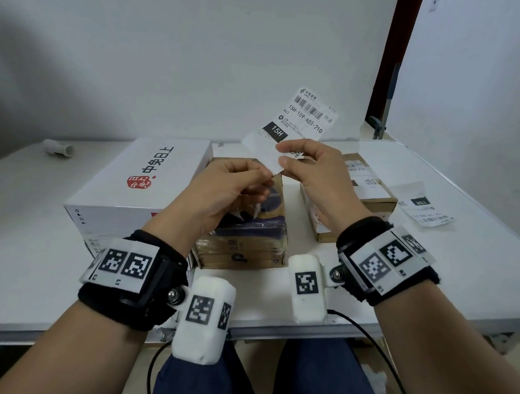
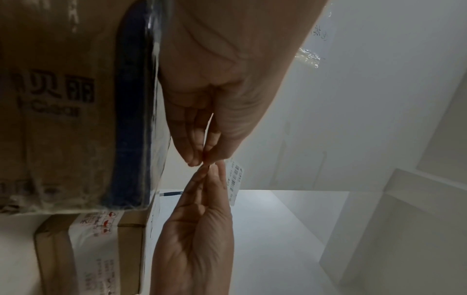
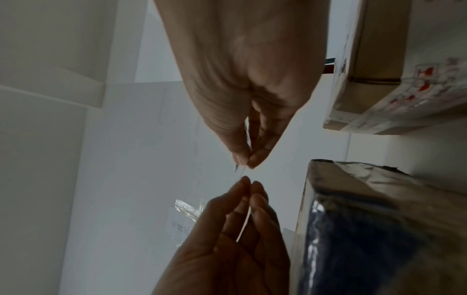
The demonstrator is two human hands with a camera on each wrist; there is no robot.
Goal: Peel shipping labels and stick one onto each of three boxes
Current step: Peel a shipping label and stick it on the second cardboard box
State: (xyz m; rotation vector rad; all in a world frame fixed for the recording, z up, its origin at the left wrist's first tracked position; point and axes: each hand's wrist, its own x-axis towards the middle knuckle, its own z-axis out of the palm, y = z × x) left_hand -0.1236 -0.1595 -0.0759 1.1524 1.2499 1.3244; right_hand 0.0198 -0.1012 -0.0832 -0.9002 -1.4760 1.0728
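A white shipping label [image 1: 305, 116] with a barcode and a black "15H" patch stands upright above the middle box. My right hand [image 1: 282, 155] pinches its lower part between thumb and forefinger. My left hand [image 1: 268, 178] pinches the bottom corner just below. The wrist views show the sheet edge-on [image 3: 241, 173] between the two pinches. Three boxes stand on the table: a large white box [image 1: 148, 181] at left, a brown box with blue tape [image 1: 250, 227] under my hands, and a brown box [image 1: 373, 202] at right that carries a label [image 1: 368, 182] on top.
Another label sheet [image 1: 423, 206] lies flat on the white table [image 1: 465, 259], right of the right box. A short white tube [image 1: 58, 148] lies at the far left by the wall. Cables hang below the table's front edge.
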